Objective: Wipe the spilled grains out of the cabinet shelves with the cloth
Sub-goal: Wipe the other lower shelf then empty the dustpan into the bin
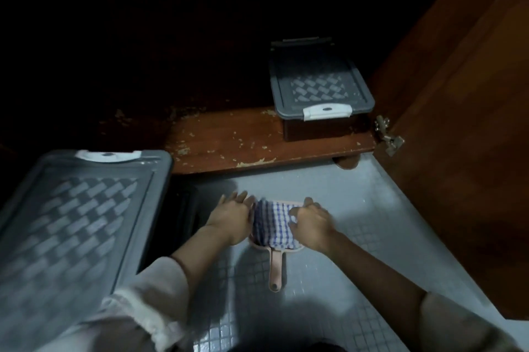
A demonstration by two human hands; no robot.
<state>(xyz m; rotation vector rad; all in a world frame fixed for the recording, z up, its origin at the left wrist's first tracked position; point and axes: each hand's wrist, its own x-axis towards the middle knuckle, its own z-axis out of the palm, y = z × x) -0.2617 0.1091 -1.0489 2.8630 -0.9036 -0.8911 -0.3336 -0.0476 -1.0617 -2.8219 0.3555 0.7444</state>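
Grains (183, 150) littered the shelf (257, 137), so most of the wiping looked undone. The cloth (272, 222) lay over a dustpan (276, 268) on the floor (357, 208). The right hand (310, 224) clutched it with curled fingers, and the left hand (232, 215) pressed its edge, fingers straight.

Dustpan (276, 268) mostly beneath the cloth (272, 222); cabinet interior (128, 51) too dark; near lid (71, 222) edge-cropped.

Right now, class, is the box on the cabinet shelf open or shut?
Shut: the box has its grey lid flat on top, white latch down over the front.
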